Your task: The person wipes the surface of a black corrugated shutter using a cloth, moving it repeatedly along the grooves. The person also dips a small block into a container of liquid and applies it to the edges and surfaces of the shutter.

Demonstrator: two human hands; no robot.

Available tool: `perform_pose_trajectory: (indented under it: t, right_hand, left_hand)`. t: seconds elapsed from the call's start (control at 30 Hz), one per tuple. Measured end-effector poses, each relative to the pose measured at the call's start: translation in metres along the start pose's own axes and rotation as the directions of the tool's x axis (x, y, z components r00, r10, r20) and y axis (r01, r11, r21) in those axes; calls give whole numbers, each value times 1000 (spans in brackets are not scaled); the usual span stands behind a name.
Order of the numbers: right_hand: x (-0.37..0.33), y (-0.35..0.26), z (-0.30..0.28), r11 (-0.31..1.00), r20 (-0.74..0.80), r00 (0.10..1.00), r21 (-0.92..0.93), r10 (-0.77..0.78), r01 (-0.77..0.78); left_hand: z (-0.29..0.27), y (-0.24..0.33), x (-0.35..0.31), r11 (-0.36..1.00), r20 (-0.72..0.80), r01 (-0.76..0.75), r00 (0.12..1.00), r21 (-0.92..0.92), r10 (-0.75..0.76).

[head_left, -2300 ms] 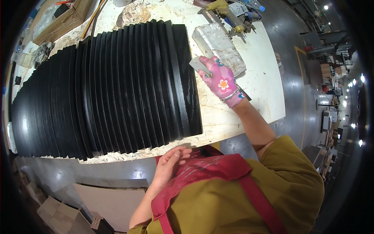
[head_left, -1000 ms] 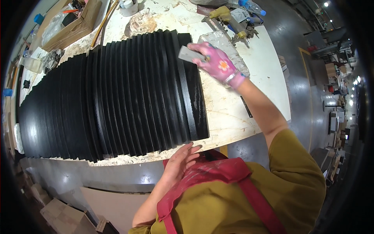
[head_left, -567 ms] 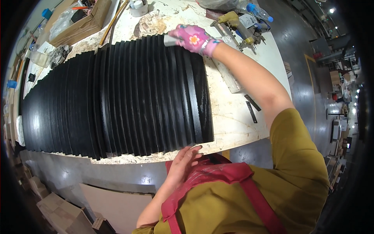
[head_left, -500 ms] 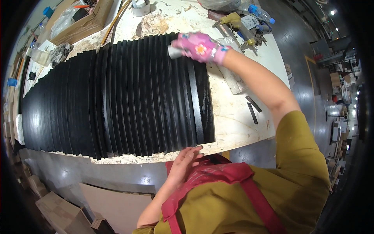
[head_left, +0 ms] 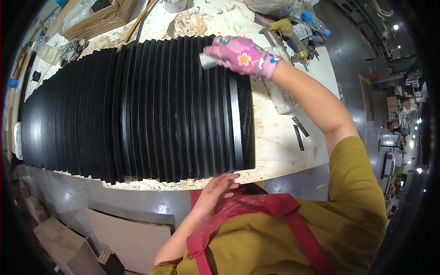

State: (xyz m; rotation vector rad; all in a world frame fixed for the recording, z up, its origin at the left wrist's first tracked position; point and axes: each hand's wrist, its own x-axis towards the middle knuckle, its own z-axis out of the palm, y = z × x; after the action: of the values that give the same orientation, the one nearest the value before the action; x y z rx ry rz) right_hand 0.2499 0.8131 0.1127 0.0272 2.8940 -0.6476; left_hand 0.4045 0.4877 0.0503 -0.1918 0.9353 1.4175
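Observation:
Rows of long black strips (head_left: 151, 110) lie side by side on the white worktable (head_left: 275, 156), overlapping like ridges. My right hand (head_left: 240, 56), in a pink flowered glove, is at the far right end of the strips. Its fingers are closed round a small whitish piece (head_left: 208, 61), smeared by motion, whose exact kind I cannot make out; it meets the strips' far ends. Bare, my left hand (head_left: 219, 190) rests by the near table edge, just below the strips' right end. Its fingers are stretched out and hold nothing I can see.
A yellowish air tool (head_left: 288, 34) and a plastic bottle (head_left: 316, 23) lie at the far right. Two small dark slotted strips (head_left: 299, 133) are right of the stack. A cardboard box (head_left: 101, 23) stands far left; brown boards (head_left: 128, 238) lean below the table.
The whole view has shifted a little. My right hand, with the whitish piece, has edged slightly to the right along the far ends; my left hand stays by the near edge.

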Motion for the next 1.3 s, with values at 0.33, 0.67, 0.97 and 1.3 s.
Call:
perform_pose_trajectory:
  t: [0.33, 0.67, 0.97, 1.3]
  right_hand:
    - [-17, 1, 11, 974, 10, 983, -137, -183, 183]
    - [-14, 4, 21, 926, -129, 949, -288, -289, 243]
    - [10, 39, 24, 970, -281, 941, -201, -190, 136]
    - [-5, 12, 12, 989, -217, 969, -112, -122, 99]
  left_hand:
    - [-7, 5, -19, 995, -96, -74, 993, -73, 67]
    - [-14, 6, -16, 999, -136, -44, 990, -30, 40]
    - [-12, 13, -12, 1000, -117, -5, 993, 0, 5]
    - [-17, 8, -9, 999, -88, -44, 995, -25, 42]
